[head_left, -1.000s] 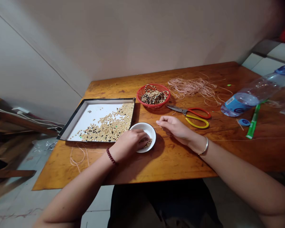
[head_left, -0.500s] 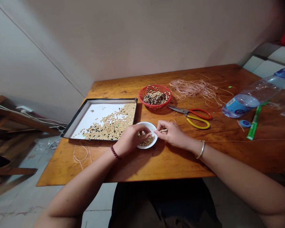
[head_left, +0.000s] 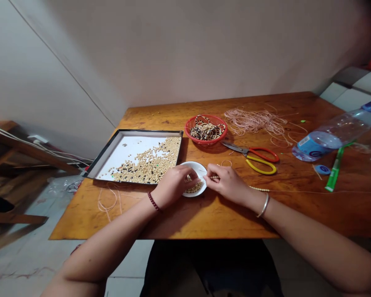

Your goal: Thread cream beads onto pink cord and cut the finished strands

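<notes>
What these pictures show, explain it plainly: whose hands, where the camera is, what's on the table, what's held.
There is no machine: a person works bare-handed, seen by one camera worn on the head, looking forward and down. On the wooden table are a shallow tray of loose beads, a red basket of strung beads, scissors, tangled pink cord and a plastic bottle. The left hand is over a white bowl of small beads; whether it grips one is hidden. The right hand pinches a beaded cord beside the bowl.

Table's near edge (head_left: pixel 200 225) leaves room; bowl (head_left: pixel 199 168), tray (head_left: pixel 130 149) and scissors (head_left: pixel 246 153) block the way beyond.
</notes>
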Tool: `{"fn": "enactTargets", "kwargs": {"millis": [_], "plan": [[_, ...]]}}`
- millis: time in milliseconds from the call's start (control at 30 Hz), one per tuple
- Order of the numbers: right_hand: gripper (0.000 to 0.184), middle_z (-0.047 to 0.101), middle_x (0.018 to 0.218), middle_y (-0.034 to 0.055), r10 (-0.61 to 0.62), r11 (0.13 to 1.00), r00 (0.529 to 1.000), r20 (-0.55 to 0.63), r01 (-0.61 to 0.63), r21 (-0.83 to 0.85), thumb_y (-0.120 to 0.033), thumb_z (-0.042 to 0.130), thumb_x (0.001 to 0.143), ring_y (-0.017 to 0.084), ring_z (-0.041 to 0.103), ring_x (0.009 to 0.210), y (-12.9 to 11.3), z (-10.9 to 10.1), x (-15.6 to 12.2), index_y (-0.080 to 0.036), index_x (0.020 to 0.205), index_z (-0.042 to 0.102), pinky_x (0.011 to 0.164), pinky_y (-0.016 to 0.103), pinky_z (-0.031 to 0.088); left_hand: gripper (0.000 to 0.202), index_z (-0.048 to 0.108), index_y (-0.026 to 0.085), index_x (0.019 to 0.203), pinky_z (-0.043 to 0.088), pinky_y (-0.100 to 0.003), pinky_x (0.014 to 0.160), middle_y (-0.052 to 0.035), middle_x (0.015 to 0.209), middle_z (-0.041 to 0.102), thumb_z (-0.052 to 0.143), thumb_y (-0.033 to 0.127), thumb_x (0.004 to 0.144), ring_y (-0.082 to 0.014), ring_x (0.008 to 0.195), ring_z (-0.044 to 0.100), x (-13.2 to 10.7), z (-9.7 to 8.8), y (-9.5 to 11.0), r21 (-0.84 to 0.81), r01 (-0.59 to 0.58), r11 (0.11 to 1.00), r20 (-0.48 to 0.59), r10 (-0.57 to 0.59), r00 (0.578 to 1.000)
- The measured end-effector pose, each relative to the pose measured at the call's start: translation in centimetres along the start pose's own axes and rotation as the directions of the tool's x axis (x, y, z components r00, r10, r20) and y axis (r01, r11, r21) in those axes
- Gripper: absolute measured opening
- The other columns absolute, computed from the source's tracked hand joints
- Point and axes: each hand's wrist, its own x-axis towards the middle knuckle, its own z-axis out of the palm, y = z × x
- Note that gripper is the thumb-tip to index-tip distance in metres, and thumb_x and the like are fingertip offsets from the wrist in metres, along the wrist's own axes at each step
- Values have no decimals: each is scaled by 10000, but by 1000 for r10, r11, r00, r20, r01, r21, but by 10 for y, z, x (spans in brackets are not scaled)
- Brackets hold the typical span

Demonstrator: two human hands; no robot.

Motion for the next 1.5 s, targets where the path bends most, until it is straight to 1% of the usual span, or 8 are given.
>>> {"fn": "enactTargets", "kwargs": {"millis": [233, 400, 533, 667, 900, 1133, 1300, 1500], "plan": [[144, 614, 681, 39, -151, 918, 988, 40, 155, -364, -243, 450, 910, 142, 513, 571, 1, 6, -7, -194, 808, 538, 556, 268, 279, 219, 609, 140, 801, 456, -292, 692, -66, 761, 614, 512, 305, 905, -172, 740, 578, -3, 1, 7, 232, -65, 970, 5, 66, 998], [148, 634, 702, 50, -162, 890, 985, 61, 172, -421, -250, 452, 914, 144, 528, 579, 0, 7, -7, -194, 814, 545, 546, 279, 263, 233, 582, 141, 796, 461, -298, 670, -70, 764, 597, 486, 313, 920, -182, 747, 559, -2, -1, 9, 306, -135, 942, 36, 130, 991], [150, 609, 667, 35, -97, 939, 995, 21, 99, -330, -265, 466, 907, 143, 521, 567, 0, 8, -5, -203, 780, 519, 549, 271, 281, 230, 574, 147, 793, 459, -293, 660, -70, 772, 595, 459, 289, 932, -179, 742, 545, -2, -2, 8, 338, -167, 926, 40, 164, 986], [154, 554, 624, -3, 33, 994, 999, -23, -35, -103, -293, 485, 897, 133, 501, 550, -1, 7, -2, -209, 768, 493, 555, 251, 320, 228, 603, 144, 840, 457, -297, 679, -71, 795, 617, 460, 298, 931, -182, 764, 550, -2, -2, 5, 310, -148, 939, -27, 164, 986], [205, 569, 738, 2, 149, 947, 989, 13, -146, 285, -368, 507, 887, 140, 543, 695, 6, 7, 4, -195, 778, 496, 621, 239, 407, 191, 625, 165, 842, 436, -254, 672, -35, 777, 631, 539, 327, 896, -143, 729, 566, 1, -1, -3, 111, -113, 987, -123, 126, 984], [255, 519, 703, -13, 167, 905, 985, 38, -169, 391, -401, 546, 858, 117, 475, 655, 5, 3, 6, -179, 744, 495, 611, 230, 391, 226, 625, 158, 783, 414, -224, 630, -24, 747, 631, 591, 366, 862, -117, 683, 554, 3, 2, -2, -60, -91, 994, -178, 79, 981], [301, 525, 698, -8, 162, 867, 984, 73, -177, 466, -451, 557, 837, 121, 479, 663, 2, 1, 10, -174, 731, 506, 631, 239, 399, 169, 636, 157, 764, 417, -207, 607, -12, 720, 645, 653, 316, 818, -101, 645, 561, 5, -1, 1, -165, -90, 982, -194, 57, 979], [335, 570, 701, -1, 217, 844, 971, 104, -240, 479, -492, 642, 752, 121, 506, 649, 0, 1, 9, -164, 743, 575, 613, 235, 410, 163, 634, 152, 739, 420, -199, 589, -14, 701, 649, 653, 294, 818, -96, 623, 563, 4, 0, 4, -154, -127, 980, -204, 94, 974]]}}
